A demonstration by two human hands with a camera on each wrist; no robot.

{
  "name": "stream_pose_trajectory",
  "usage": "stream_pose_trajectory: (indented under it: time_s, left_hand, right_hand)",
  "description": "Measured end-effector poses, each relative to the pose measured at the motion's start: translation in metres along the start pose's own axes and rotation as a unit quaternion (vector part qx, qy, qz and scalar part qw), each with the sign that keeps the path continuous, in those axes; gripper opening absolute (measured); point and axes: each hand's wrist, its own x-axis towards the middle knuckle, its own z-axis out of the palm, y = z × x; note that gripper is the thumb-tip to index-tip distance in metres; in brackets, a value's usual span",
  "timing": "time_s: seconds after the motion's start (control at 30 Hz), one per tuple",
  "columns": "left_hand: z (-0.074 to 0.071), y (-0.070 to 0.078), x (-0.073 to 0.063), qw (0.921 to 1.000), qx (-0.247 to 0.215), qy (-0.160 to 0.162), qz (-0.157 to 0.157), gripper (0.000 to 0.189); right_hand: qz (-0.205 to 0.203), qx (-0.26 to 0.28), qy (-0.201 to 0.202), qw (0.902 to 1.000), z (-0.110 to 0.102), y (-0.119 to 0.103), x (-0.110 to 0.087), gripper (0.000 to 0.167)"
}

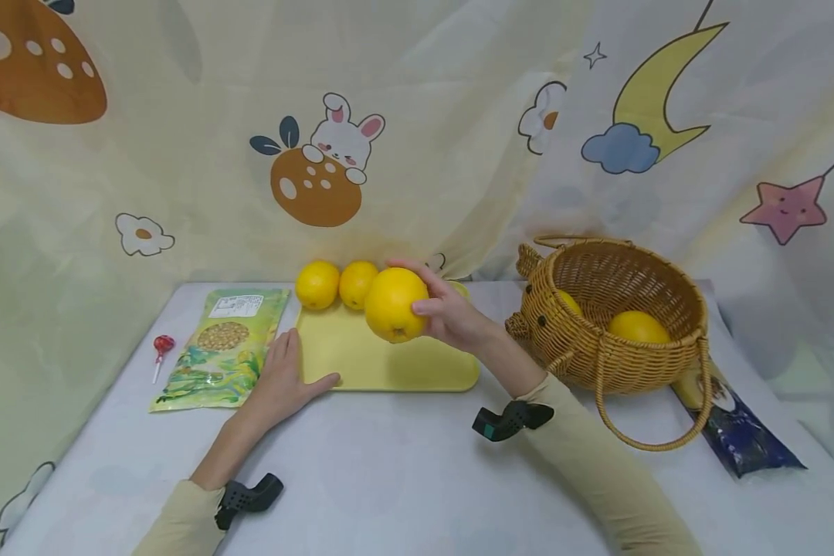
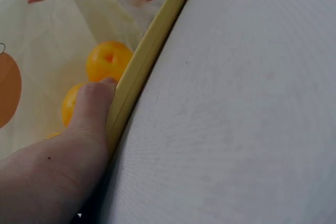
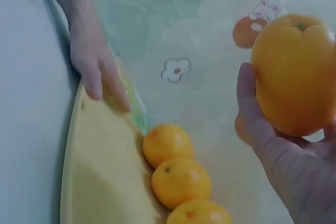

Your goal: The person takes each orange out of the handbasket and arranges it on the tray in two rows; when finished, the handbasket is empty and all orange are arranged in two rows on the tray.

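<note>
My right hand (image 1: 459, 318) grips an orange (image 1: 393, 303) from its right side, thumb in front, held up over the yellow tray (image 1: 389, 369). At the tray's left edge rests my left hand (image 1: 281, 386), fingers straight along the side and thumb stretched over the front corner. Along the tray's back edge sit a left orange (image 1: 317, 284) and another orange (image 1: 357, 284). The right wrist view adds a third orange (image 3: 199, 213) in that row, which the held orange and right hand hide in the head view.
On the right stands a woven animal-faced basket (image 1: 577, 355) with an orange (image 1: 638, 327) and part of another inside, its handle hanging forward. A dark blue packet (image 1: 744, 432) lies partly under it. To the left are a green bag (image 1: 215, 363) and a red lollipop (image 1: 163, 345).
</note>
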Motion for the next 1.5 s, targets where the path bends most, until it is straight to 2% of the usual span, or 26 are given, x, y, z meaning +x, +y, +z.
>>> stream_pose_trajectory:
  time_s: [0.1,0.3,0.37,0.43,0.53,0.57,0.67,0.77,0.83,0.93,1.07,1.2,1.33,1.5]
  left_hand:
    - [0.0,0.001,-0.001,1.0,-0.001,-0.003,-0.003,0.117]
    - [0.0,0.003,-0.002,1.0,-0.003,-0.001,-0.002,0.115]
    - [0.0,0.003,-0.003,1.0,-0.005,-0.002,-0.001,0.115]
    - [0.0,0.004,-0.002,1.0,-0.003,0.0,0.0,0.115]
    - [-0.001,0.004,-0.002,1.0,-0.001,0.001,0.001,0.115]
    - [-0.001,0.004,-0.001,1.0,0.0,0.0,0.0,0.115]
    - [-0.002,0.004,0.0,1.0,-0.003,-0.007,-0.005,0.116]
    - [-0.002,0.003,0.001,0.9999,-0.005,-0.012,-0.01,0.118]
    - [-0.002,0.002,0.0,0.9999,-0.003,-0.013,-0.01,0.118]
    - [-0.001,0.0,-0.001,0.9999,-0.003,-0.009,-0.009,0.117]
    - [-0.001,0.0,-0.003,1.0,-0.003,-0.006,-0.006,0.116]
    - [-0.002,0.001,-0.002,1.0,-0.004,-0.003,-0.004,0.116]
    - [-0.002,0.002,0.0,1.0,-0.005,-0.005,-0.005,0.117]
    - [-0.002,0.001,0.001,0.9998,-0.004,-0.015,-0.01,0.118]
  right_hand:
    - [-0.011,-0.016,0.045,0.9988,-0.003,0.008,0.009,0.068]
    - [-0.025,0.015,0.131,0.9909,-0.006,0.012,0.024,0.064]
    - [-0.022,-0.024,0.156,0.9872,-0.008,0.012,0.026,0.062]
    - [-0.017,-0.092,0.187,0.9778,-0.012,0.011,0.026,0.063]
    - [0.001,-0.189,0.253,0.9489,-0.019,0.011,0.026,0.07]
    - [0.005,-0.214,0.271,0.9385,-0.022,0.012,0.025,0.072]
    - [0.001,-0.255,0.301,0.919,-0.031,0.014,0.025,0.075]
    - [-0.017,-0.279,0.313,0.9074,-0.037,0.02,0.026,0.074]
    - [-0.031,-0.282,0.322,0.9031,-0.04,0.025,0.027,0.073]
    - [-0.04,-0.284,0.352,0.8908,-0.045,0.034,0.028,0.069]
    - [-0.021,-0.291,0.403,0.8675,-0.053,0.042,0.029,0.068]
    - [0.018,-0.285,0.44,0.8517,-0.057,0.046,0.028,0.078]
    - [0.036,-0.289,0.455,0.8417,-0.061,0.048,0.028,0.083]
    - [0.021,-0.306,0.45,0.8387,-0.068,0.055,0.028,0.081]
